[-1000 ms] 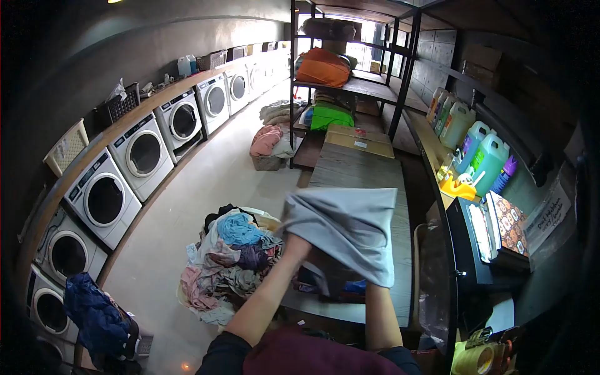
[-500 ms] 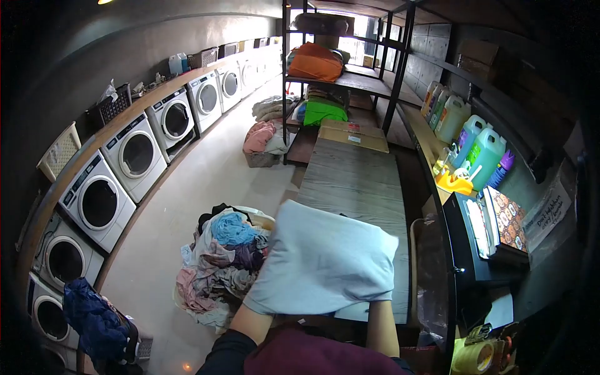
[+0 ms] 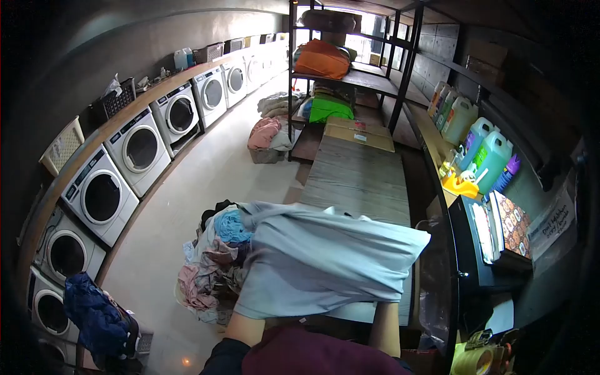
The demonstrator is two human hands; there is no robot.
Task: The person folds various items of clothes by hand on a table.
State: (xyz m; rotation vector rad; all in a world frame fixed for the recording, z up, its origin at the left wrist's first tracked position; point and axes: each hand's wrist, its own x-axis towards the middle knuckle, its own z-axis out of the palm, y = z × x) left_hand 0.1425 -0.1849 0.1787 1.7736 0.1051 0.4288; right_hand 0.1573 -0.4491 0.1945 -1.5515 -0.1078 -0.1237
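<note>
A pale grey-blue shirt (image 3: 328, 262) is spread wide in front of me, above the near end of a wood-grain table (image 3: 356, 175). My left forearm (image 3: 245, 328) goes into its lower left edge, and my right forearm (image 3: 385, 322) into the lower right. Both hands are inside the cloth, so their fingers are hidden. Folds run across the shirt, and its right corner sticks out in a point. Just left of it a heap of mixed laundry (image 3: 203, 284) lies on the floor, with a light blue piece (image 3: 230, 226) on top, partly covered by the shirt.
Front-loading washing machines (image 3: 101, 195) line the left wall. A dark blue bag (image 3: 97, 312) stands at lower left. Ahead are a rack (image 3: 400, 81) with folded bundles and a basket of laundry (image 3: 265, 153). Detergent jugs (image 3: 494, 156) and a black box (image 3: 469, 237) sit along the right shelf.
The shirt has gone from a taut, smooth shape to a wider, creased one, its upper corners swinging out to both sides. My forearms have moved slightly apart.
</note>
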